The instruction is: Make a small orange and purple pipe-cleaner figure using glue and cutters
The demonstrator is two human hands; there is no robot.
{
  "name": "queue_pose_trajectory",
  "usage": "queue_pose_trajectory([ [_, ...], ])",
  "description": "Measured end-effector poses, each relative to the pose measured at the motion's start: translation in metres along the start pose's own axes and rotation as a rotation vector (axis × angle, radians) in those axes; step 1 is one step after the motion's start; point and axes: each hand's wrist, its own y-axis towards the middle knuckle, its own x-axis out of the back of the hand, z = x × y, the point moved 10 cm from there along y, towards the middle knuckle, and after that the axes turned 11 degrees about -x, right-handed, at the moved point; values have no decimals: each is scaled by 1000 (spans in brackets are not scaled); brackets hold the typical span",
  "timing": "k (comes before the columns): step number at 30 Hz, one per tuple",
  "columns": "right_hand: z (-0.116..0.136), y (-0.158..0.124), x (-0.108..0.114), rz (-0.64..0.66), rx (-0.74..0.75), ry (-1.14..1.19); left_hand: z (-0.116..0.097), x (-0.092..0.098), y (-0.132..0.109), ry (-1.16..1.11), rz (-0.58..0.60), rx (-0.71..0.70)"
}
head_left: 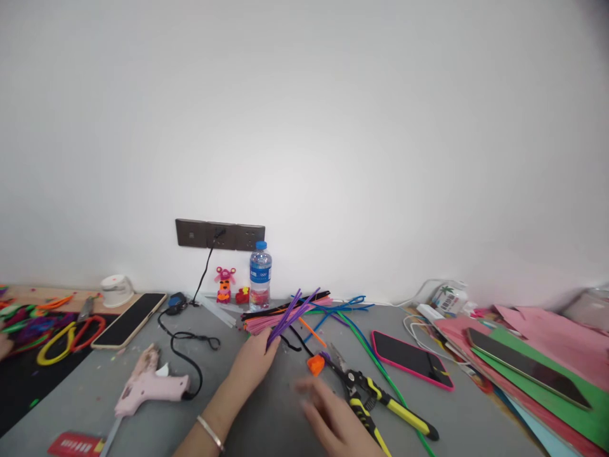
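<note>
My left hand (254,362), with a bracelet on its wrist, is closed round a bunch of purple pipe cleaners (295,315) that fan out up and to the right. Behind it lie pink pipe cleaners (259,324) and black ones. My right hand (330,412) is at the bottom centre, its fingers apart, slightly blurred and holding nothing. Just above it is a small orange piece (315,364). Pliers with yellow and black handles (368,387) lie right beside it. Blue pipe cleaners (352,306) and a long green one (375,358) stretch behind and to the right.
A pink glue gun (152,388) with its cord lies left, near a phone (129,320) and scissors (71,339). A water bottle (260,276) stands by the wall beside a small figure (224,285). Rightward are a pink-edged phone (412,358) and coloured sheets (552,393). Another person's hand (4,346) shows far left.
</note>
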Motion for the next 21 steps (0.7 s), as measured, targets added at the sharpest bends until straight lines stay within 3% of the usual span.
queue_pose_trajectory([
  [2, 25, 31, -5, -15, 13, 35, -8, 5, 1, -134, -122, -62],
  [5, 66, 64, 5, -180, 86, 130, -12, 18, -2, -460, -338, -94],
  [9, 86, 94, -5, -169, 122, 384, 9, 19, -9, -843, -523, 138],
  [11, 82, 110, -21, -55, 90, 620, 16, 15, -11, -977, -552, 241],
  [15, 77, 136, -45, 47, 52, 739, 14, 11, -6, -1146, -524, 273],
  [21, 70, 152, -46, 65, 41, 843, 7, 15, -1, -878, -442, 176],
])
